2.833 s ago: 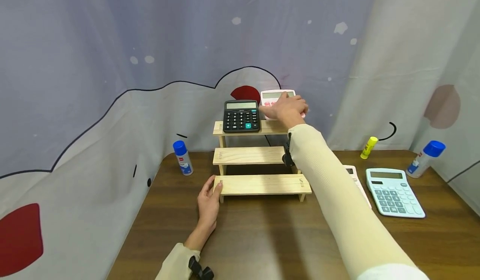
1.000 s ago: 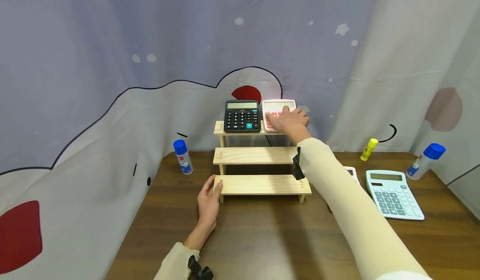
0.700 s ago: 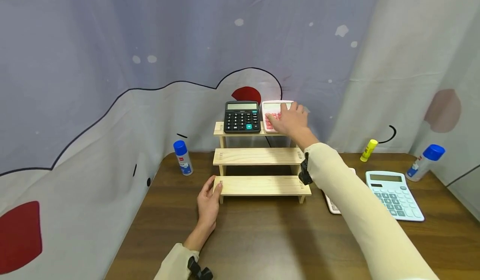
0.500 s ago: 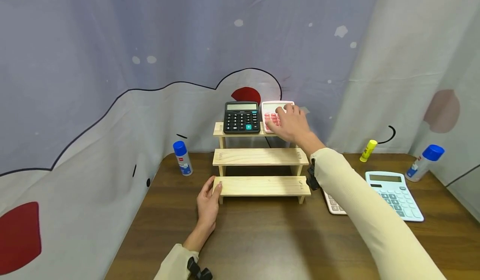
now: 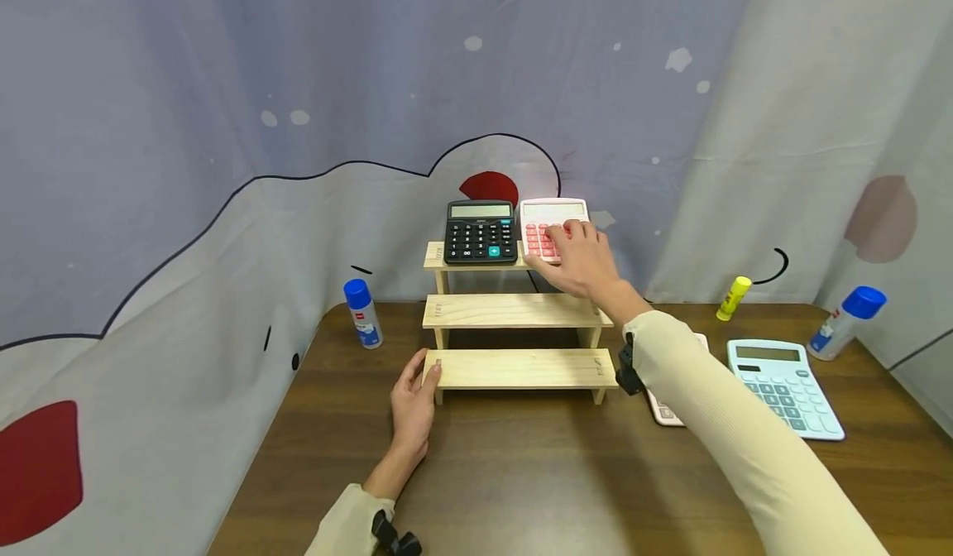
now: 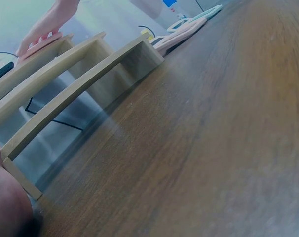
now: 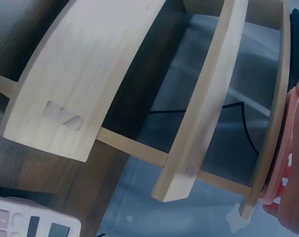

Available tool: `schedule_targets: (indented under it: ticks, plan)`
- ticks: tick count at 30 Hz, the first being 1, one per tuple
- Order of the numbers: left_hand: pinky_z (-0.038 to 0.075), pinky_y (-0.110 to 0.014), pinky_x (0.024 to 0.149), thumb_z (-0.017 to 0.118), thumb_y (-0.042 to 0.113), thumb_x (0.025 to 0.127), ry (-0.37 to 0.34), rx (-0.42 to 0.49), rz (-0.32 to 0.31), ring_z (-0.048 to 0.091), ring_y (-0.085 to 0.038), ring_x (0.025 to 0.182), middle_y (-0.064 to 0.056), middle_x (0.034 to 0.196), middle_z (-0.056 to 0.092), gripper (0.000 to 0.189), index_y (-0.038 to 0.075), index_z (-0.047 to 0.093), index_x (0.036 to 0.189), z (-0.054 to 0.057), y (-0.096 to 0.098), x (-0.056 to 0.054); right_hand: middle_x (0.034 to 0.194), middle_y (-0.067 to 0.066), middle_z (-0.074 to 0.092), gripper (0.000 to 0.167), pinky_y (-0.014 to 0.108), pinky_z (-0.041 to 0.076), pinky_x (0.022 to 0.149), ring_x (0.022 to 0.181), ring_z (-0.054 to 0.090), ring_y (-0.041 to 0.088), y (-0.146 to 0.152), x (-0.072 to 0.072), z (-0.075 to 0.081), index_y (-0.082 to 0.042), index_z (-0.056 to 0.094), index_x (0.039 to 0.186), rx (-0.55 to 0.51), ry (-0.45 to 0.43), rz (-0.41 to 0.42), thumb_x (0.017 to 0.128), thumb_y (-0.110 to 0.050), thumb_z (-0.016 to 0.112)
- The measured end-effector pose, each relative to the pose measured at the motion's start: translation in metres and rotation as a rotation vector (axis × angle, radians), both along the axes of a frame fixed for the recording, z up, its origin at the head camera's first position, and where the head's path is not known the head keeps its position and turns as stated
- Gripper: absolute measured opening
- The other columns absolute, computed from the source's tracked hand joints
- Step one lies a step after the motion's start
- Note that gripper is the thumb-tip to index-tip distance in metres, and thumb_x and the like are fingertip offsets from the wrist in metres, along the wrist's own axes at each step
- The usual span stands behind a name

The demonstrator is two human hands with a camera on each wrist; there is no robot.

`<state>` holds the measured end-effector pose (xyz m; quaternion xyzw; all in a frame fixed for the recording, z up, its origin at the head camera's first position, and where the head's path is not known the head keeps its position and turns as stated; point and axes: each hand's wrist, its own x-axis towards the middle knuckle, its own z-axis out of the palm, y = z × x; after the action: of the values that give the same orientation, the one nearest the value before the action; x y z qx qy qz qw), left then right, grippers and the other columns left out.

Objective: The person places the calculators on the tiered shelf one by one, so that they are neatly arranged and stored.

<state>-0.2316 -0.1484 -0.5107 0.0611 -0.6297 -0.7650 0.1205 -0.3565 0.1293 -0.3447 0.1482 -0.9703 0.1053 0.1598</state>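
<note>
A three-tier wooden shelf stand [image 5: 517, 311] stands on the brown table. My left hand [image 5: 414, 407] grips the left end of its lowest tier, thumb on top. On the top tier a black calculator [image 5: 480, 233] leans beside a white calculator with pink keys [image 5: 542, 229]. My right hand [image 5: 584, 265] lies over the lower right of the pink-keyed calculator, fingers loosely bent on its keys and thumb near its lower edge. In the right wrist view this hand [image 7: 293, 182] shows at the right edge beside the pink calculator [image 7: 282, 148].
Right of the stand lie a pale pink calculator [image 5: 661, 411], partly hidden by my sleeve, and a light blue calculator [image 5: 785, 386]. A yellow glue stick [image 5: 734, 298] and a blue-capped bottle [image 5: 845, 323] stand behind them. Another blue-capped bottle [image 5: 363, 313] is at the left.
The pink-keyed calculator has come down onto the top tier beside the black one. My right hand has since slid down toward its lower edge. My left hand has stayed on the stand.
</note>
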Motion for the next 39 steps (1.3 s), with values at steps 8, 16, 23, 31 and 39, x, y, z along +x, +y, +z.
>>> schedule_targets:
  ticks: [8,16,23,31,39]
  plan:
    - [0.048,-0.014,0.093,0.063,0.015,0.099,-0.001,0.014,-0.003,0.049,-0.028,0.137,-0.021,0.149,0.048,0.054,-0.001,0.044,0.147,0.0,0.002,0.001,0.136,0.02,0.047,0.073,0.059,0.034,0.104,0.128,0.04,0.042,0.002,-0.001,0.0,-0.014,0.049,0.143,0.016,-0.007,0.005,0.092,-0.067,0.05]
    - [0.048,-0.013,0.093,0.063,0.015,0.099,-0.005,0.011,-0.01,0.047,-0.028,0.138,-0.02,0.15,0.046,0.054,0.0,0.044,0.148,0.001,0.002,0.001,0.136,0.021,0.046,0.074,0.06,0.034,0.105,0.127,0.04,0.042,0.003,-0.003,0.001,-0.013,0.049,0.144,0.018,-0.018,0.013,0.092,-0.067,0.048]
    - [0.047,-0.012,0.094,0.061,0.017,0.101,0.012,-0.012,-0.02,0.044,-0.029,0.141,-0.02,0.152,0.044,0.055,0.0,0.042,0.149,0.002,0.0,0.0,0.137,0.021,0.045,0.076,0.059,0.033,0.107,0.128,0.04,0.041,0.004,-0.005,0.003,-0.013,0.047,0.144,0.038,-0.018,0.027,0.092,-0.068,0.048]
    - [0.048,-0.011,0.09,0.062,0.015,0.1,0.004,-0.008,-0.017,0.046,-0.03,0.139,-0.02,0.151,0.045,0.054,0.0,0.044,0.148,0.0,-0.001,0.002,0.139,0.022,0.046,0.078,0.058,0.035,0.106,0.128,0.042,0.042,0.008,0.0,0.003,-0.011,0.047,0.142,0.027,0.003,0.049,0.09,-0.069,0.052]
    - [0.048,-0.012,0.09,0.061,0.016,0.101,-0.003,-0.008,-0.012,0.047,-0.029,0.138,-0.02,0.151,0.045,0.054,0.001,0.043,0.149,0.001,-0.004,0.002,0.144,0.023,0.044,0.08,0.058,0.032,0.109,0.136,0.037,0.041,0.022,0.0,0.006,-0.01,0.044,0.145,-0.012,0.048,0.046,0.09,-0.068,0.054]
